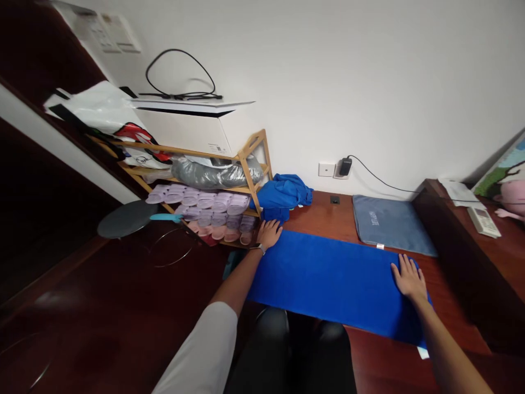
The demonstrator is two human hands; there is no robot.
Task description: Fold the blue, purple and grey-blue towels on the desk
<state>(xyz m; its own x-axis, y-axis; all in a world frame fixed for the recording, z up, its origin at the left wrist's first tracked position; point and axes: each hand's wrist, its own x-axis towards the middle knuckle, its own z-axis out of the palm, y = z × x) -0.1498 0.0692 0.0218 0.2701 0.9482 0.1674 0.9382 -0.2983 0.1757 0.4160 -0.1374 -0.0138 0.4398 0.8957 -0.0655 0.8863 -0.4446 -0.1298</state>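
Note:
A bright blue cloth lies spread flat in a long rectangle on the reddish wooden surface. My left hand, with a watch on the wrist, rests flat at its far left corner, fingers slightly spread. Near the right end of the cloth, my right hand lies palm down with the fingers apart. Neither hand holds anything. A crumpled heap of blue cloth sits just beyond my left hand, beside the rack.
A wooden rack at the left carries rows of slippers, a wrapped bundle and a white box. A grey-blue mat lies beyond the cloth. Left stands a round stool. A charger is plugged into the wall.

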